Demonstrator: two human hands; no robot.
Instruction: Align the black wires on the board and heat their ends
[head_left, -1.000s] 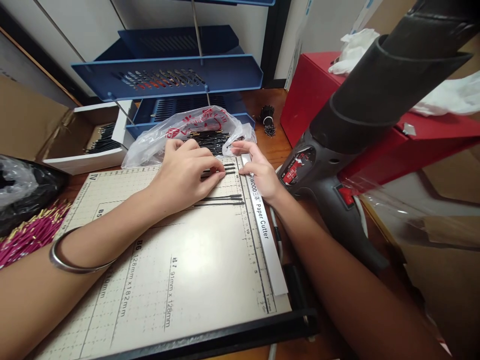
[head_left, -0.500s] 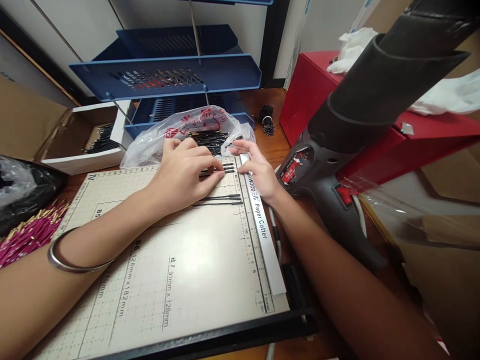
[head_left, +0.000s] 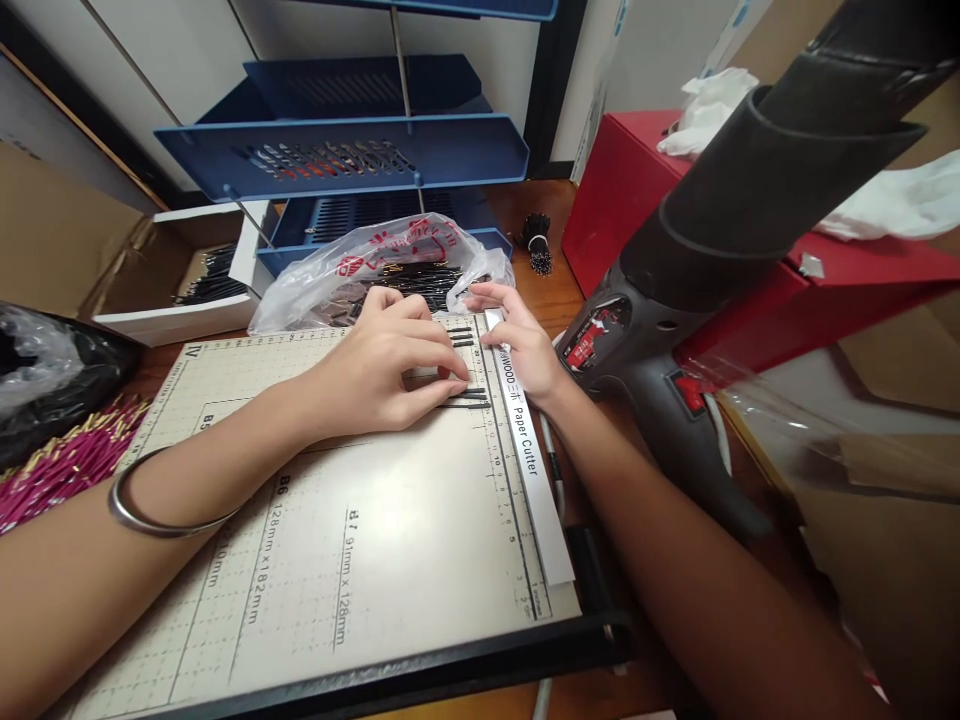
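My left hand (head_left: pixel 397 365) is pinching black cords (head_left: pixel 475 392), alignment requiring light pressure; my right hand (head_left: pixel 529 358) is resting part-open.

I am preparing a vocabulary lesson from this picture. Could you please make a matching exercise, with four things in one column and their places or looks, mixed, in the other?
1. left hand
2. right hand
3. dark bundle
4. plastic bag

A. on the wood, beside the red box
B. over thin black cords
C. see-through, with red print
D. at the far end of the white strip

Pairs: 1-B, 2-D, 3-A, 4-C
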